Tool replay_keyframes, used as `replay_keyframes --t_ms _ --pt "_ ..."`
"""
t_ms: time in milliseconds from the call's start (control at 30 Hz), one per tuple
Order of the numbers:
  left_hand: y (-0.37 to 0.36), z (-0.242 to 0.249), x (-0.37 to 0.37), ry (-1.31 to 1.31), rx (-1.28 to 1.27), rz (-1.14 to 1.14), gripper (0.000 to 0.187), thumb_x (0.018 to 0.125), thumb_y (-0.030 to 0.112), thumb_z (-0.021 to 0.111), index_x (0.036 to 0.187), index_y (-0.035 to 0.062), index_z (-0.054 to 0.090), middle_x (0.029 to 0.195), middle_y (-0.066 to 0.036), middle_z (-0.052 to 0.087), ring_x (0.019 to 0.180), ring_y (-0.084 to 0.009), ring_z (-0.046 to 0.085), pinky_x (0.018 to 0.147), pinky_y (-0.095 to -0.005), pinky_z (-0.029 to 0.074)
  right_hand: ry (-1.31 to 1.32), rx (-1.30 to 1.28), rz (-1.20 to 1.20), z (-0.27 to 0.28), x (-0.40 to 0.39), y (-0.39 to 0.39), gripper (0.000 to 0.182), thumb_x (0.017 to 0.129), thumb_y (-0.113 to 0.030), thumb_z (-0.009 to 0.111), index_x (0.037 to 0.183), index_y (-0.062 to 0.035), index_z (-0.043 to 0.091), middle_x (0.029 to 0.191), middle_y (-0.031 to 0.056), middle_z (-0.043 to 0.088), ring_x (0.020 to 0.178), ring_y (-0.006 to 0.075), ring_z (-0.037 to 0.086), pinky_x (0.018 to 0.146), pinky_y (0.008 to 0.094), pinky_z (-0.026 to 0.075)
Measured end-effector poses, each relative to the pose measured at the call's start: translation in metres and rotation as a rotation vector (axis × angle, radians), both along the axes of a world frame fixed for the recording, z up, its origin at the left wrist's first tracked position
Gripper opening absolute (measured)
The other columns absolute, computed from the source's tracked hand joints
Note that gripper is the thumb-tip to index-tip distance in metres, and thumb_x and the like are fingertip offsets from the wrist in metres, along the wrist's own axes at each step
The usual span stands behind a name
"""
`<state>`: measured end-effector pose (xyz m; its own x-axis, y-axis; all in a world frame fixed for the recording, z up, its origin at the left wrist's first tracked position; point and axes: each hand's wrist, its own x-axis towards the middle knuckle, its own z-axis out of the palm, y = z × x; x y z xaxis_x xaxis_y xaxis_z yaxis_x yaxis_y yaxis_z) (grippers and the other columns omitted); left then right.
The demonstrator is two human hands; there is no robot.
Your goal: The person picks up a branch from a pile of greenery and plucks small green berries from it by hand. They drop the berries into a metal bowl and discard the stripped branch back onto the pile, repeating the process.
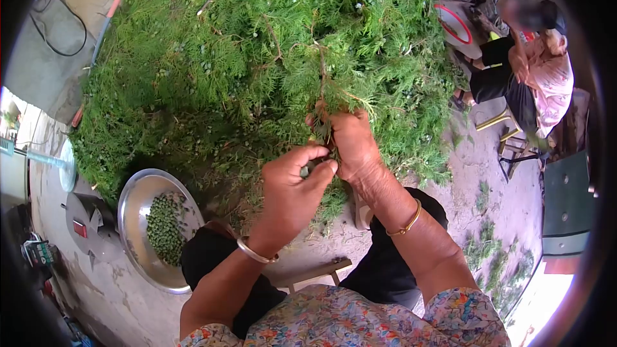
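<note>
My right hand (353,144) is closed around the stem of a leafy conifer branch (322,67), which rises from my fist toward the pile. Close beside it, my left hand (292,189) has thumb and forefinger pinched at the lower end of this branch. Something small and greenish, like a cone, shows in the curl of its fingers. Both hands are above my lap, at the near edge of a large heap of green conifer branches (193,58) dotted with small bluish-green cones. Left of my knee, a wide metal basin (138,218) holds many green cones (166,228).
Another person (540,77) sits on a chair (504,122) at the right. A red-rimmed round container (464,35) stands near them. Loose sprigs (491,250) lie on the concrete floor at the right. A green cabinet (565,199) stands at the far right, a pale blue fan (66,164) at the left.
</note>
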<state>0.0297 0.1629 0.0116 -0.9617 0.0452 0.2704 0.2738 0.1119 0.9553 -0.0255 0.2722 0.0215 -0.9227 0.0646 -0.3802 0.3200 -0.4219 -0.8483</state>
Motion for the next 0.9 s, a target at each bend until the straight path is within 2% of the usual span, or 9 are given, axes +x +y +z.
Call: replay_keyframes --t_ms 33,167,267,367,467,533,667,733,900 --pt "0.0 -0.001 0.001 -0.012 -0.009 -0.013 0.012 0.076 -0.003 0.066 0.087 -0.0055 0.062 0.077 -0.005 0.065 0.067 -0.0071 0.058 0.061 -0.0213 0.047 0.024 0.051 0.03 -0.001 0.0 -0.001 0.017 0.086 -0.006 0.045 0.096 -0.0006 0.058 0.08 0.0102 0.061 0.062 0.0157 0.056 0.053 0.0294 0.048" --pt "-0.004 -0.004 -0.001 0.175 -0.18 -0.027 0.011 0.075 -0.003 0.065 0.086 -0.0052 0.062 0.075 -0.007 0.065 0.067 -0.0067 0.057 0.059 -0.022 0.046 0.05 0.087 0.098 0.0 0.006 -0.003 0.013 0.087 -0.007 0.049 0.095 -0.001 0.058 0.08 0.0089 0.061 0.067 0.0144 0.056 0.055 0.0283 0.047" --pt "-0.009 -0.001 0.0 0.005 -0.099 -0.157 0.009 0.076 -0.002 0.063 0.085 -0.0049 0.061 0.07 -0.007 0.062 0.065 -0.0079 0.057 0.058 -0.023 0.046 0.113 0.194 0.19 -0.008 0.005 -0.002 0.014 0.088 -0.008 0.048 0.096 -0.0009 0.057 0.083 0.009 0.062 0.07 0.015 0.057 0.055 0.0294 0.048" --pt "-0.013 0.002 0.003 0.018 -0.2 -0.161 0.007 0.077 -0.001 0.063 0.083 -0.0043 0.061 0.066 -0.005 0.061 0.06 -0.0071 0.056 0.054 -0.0225 0.045 0.117 0.146 0.07 0.009 0.006 -0.001 0.016 0.088 -0.006 0.044 0.099 -0.0014 0.055 0.083 0.0097 0.061 0.07 0.0156 0.056 0.056 0.0292 0.047" --pt "-0.023 0.014 0.009 -0.227 -0.112 -0.236 0.009 0.073 0.002 0.066 0.079 -0.0034 0.061 0.065 -0.008 0.062 0.055 -0.0102 0.056 0.049 -0.0249 0.043 -0.079 0.017 -0.069 0.016 -0.007 0.016 0.018 0.088 -0.003 0.04 0.1 -0.0008 0.053 0.088 0.011 0.058 0.073 0.0169 0.055 0.057 0.0294 0.047" --pt "-0.037 0.029 0.012 -0.338 -0.132 -0.199 0.007 0.073 0.001 0.065 0.078 -0.0034 0.062 0.067 -0.006 0.061 0.056 -0.008 0.055 0.049 -0.0227 0.042 0.074 -0.268 -0.117 -0.005 -0.023 0.032 0.016 0.087 -0.002 0.041 0.1 0.0015 0.049 0.091 0.0125 0.055 0.076 0.0185 0.055 0.058 0.0299 0.047" --pt "-0.103 0.045 0.015 -0.245 -0.167 0.24 0.012 0.072 0.0 0.063 0.084 -0.0005 0.062 0.065 -0.003 0.058 0.05 -0.0056 0.05 0.043 -0.0194 0.038 0.077 -0.553 0.006 0.006 -0.016 0.033 0.02 0.087 0.002 0.039 0.107 0.0016 0.041 0.096 0.0142 0.048 0.081 0.0236 0.056 0.059 0.039 0.049" --pt "-0.165 0.026 0.028 -0.246 -0.498 0.464 0.017 0.07 0.001 0.062 0.087 -0.0011 0.063 0.074 -0.006 0.06 0.07 -0.013 0.057 0.065 -0.0274 0.047 0.046 -0.644 0.054 0.004 -0.015 0.035 0.02 0.087 0.002 0.04 0.107 0.0021 0.039 0.094 0.0142 0.048 0.084 0.0256 0.057 0.061 0.0402 0.049" --pt "-0.284 -0.034 0.085 -0.407 -1.12 0.595 0.055 0.06 0.015 0.072 0.111 0.0016 0.057 0.096 -0.019 0.06 0.09 -0.0317 0.058 0.082 -0.0388 0.045 0.181 -0.674 0.251 0.002 -0.009 0.036 0.026 0.087 -0.003 0.045 0.113 0.0022 0.041 0.096 0.0157 0.053 0.086 0.0254 0.059 0.064 0.0418 0.049"
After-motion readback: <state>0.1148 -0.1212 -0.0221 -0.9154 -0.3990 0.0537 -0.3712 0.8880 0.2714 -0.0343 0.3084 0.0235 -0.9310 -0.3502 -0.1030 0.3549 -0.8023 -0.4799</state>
